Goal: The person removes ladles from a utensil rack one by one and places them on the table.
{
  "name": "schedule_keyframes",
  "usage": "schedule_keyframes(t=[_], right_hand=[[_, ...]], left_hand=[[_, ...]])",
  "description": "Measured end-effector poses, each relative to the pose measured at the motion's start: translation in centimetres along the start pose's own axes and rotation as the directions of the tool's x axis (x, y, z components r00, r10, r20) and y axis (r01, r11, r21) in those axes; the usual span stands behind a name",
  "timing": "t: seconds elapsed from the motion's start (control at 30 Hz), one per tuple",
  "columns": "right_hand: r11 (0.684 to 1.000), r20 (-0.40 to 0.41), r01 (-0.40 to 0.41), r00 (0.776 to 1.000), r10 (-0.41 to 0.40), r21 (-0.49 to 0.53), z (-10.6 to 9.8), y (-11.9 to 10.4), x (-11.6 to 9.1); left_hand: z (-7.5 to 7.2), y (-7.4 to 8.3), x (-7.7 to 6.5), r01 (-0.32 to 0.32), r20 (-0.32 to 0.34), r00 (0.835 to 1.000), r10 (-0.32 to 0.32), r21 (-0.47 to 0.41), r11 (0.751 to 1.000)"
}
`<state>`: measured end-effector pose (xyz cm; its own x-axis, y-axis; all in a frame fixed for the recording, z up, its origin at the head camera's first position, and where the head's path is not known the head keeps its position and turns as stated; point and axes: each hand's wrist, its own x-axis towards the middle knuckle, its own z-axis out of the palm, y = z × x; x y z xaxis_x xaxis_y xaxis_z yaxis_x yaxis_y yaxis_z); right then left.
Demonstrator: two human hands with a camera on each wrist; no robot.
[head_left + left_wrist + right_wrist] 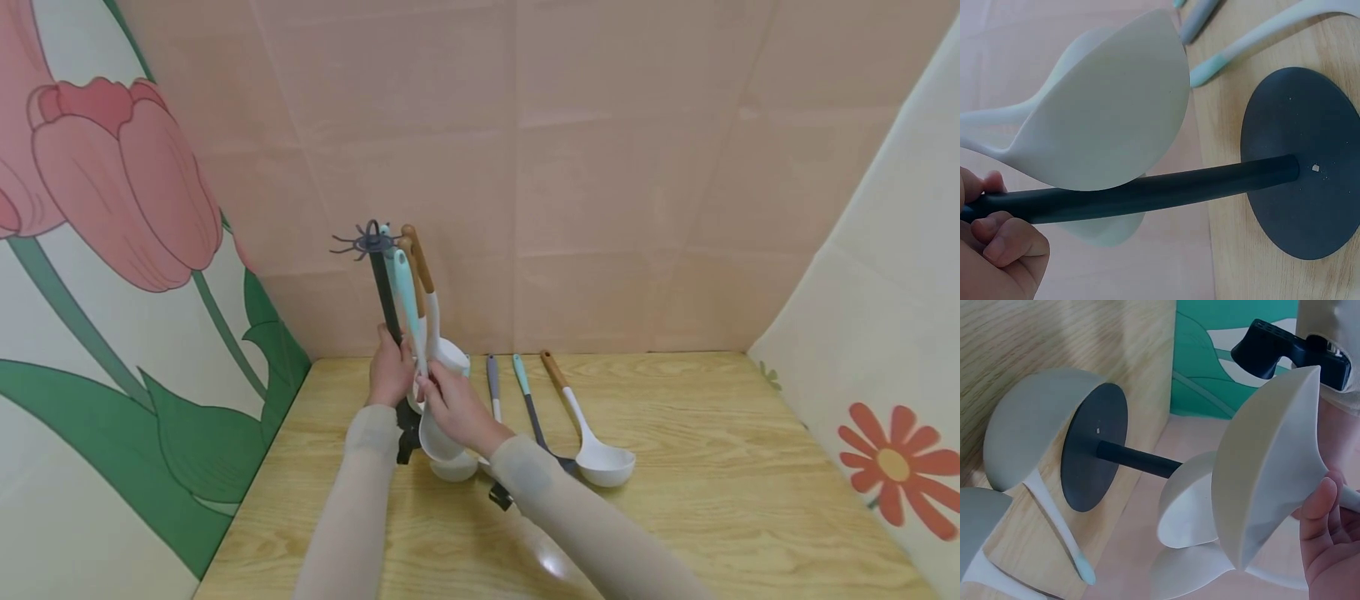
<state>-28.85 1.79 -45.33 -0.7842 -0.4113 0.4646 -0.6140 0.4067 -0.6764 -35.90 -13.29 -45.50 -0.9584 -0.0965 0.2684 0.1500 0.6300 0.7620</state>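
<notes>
My left hand (390, 371) grips the dark pole (1147, 197) of a utensil stand, below its ring of hooks (371, 242). In my right hand (457, 408), pinched low on its handle, is a ladle (1266, 469) with a white bowl and mint handle (407, 287). The handle's tip is up beside the hooks, and the bowl hangs downward in front of the pole. Brown-handled utensils (423, 258) hang on the stand's far side, with white heads (1188, 515) near the pole. The round dark base (1304, 219) stands on the table.
On the wooden table (712, 433) right of the stand lie a grey-handled utensil (492, 375), a mint-handled one with a dark head (528, 400), and a brown-handled white ladle (603, 462). Another white ladle bowl (453, 468) lies by the base. A pink backdrop (600, 208) rises behind.
</notes>
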Motion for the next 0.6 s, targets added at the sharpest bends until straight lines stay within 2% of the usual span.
schedule_keyframes(t=[0.17, 0.43, 0.6], right_hand=[[1.000, -0.013, -0.013, 1.000, 0.013, -0.013, -0.1, 0.3, -0.4], [0.998, -0.021, -0.050, 0.998, 0.051, 0.034, -0.3, 1.1, -1.0], [0.999, -0.032, -0.050, 0.998, 0.051, 0.012, -0.2, 1.8, -1.5]], left_hand=[[0.0, -0.1, 0.0, -0.033, -0.023, 0.999, 0.034, 0.008, 0.999], [0.0, 0.0, 0.0, -0.030, -0.013, 0.999, 0.030, 0.003, 1.000], [0.1, -0.1, 0.1, -0.042, -0.035, 0.998, 0.043, 0.015, 0.999]])
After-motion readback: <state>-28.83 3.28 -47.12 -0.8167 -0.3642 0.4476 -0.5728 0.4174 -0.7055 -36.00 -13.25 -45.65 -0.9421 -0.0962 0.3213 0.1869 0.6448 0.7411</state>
